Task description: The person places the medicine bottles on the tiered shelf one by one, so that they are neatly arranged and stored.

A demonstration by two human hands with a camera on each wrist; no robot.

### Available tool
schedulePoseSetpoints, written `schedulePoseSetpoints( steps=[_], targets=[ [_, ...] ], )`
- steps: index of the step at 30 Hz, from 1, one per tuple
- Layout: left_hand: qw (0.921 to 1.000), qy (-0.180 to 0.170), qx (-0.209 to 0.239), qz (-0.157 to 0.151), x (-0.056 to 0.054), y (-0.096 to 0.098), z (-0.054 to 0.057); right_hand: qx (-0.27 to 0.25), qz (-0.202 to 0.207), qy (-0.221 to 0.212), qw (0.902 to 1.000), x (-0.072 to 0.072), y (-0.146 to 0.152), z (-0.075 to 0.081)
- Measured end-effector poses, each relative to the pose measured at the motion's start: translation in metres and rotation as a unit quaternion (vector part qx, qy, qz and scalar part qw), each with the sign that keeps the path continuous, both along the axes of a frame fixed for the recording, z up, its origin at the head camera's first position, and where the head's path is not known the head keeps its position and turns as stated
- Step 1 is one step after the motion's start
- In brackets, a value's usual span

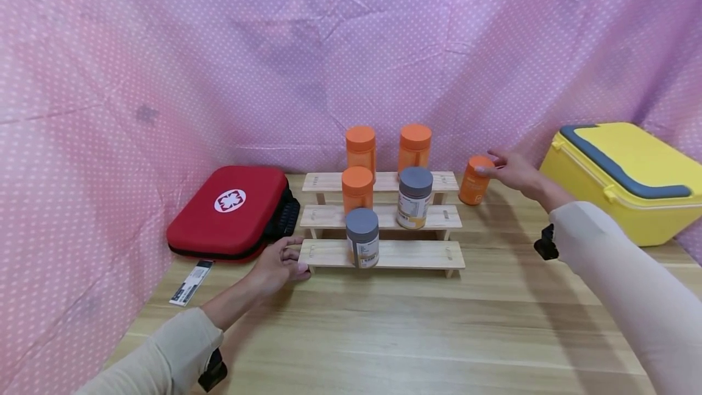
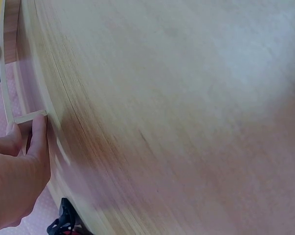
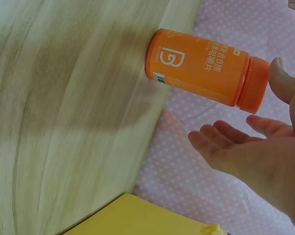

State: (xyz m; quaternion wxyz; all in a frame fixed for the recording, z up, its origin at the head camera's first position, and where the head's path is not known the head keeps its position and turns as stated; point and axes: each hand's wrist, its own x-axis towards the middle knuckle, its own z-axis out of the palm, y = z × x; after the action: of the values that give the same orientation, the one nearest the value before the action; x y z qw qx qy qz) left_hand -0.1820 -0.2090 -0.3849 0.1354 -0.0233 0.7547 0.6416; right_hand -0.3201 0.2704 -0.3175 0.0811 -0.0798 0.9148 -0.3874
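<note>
A three-tier wooden display stand (image 1: 408, 253) stands mid-table. My left hand (image 1: 278, 265) pinches the left end of its lowest step; the left wrist view shows thumb and fingers (image 2: 39, 139) at the step's end support. To the right of the stand, an orange supplement bottle (image 1: 473, 191) stands upright on the table. My right hand (image 1: 515, 172) is beside its cap, thumb at the cap's edge and the other fingers (image 3: 220, 139) extended and apart from the bottle. On the stand are orange bottles (image 1: 360, 148) and grey-lidded jars (image 1: 362, 239).
A red first-aid case (image 1: 230, 209) lies at the left, with a black-and-white label strip (image 1: 191, 283) in front. A yellow box (image 1: 631, 169) with a grey handle stands at the right. A pink dotted cloth (image 1: 329, 66) hangs behind the table.
</note>
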Motion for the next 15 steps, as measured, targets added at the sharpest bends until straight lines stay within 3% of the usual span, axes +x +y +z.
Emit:
schedulePoseSetpoints(
  steps=[15],
  targets=[
    [1.0,-0.002,0.001,-0.001,0.0,0.0,0.001,-0.054,0.038,-0.001,0.9978,-0.005,-0.005,-0.012]
  ],
)
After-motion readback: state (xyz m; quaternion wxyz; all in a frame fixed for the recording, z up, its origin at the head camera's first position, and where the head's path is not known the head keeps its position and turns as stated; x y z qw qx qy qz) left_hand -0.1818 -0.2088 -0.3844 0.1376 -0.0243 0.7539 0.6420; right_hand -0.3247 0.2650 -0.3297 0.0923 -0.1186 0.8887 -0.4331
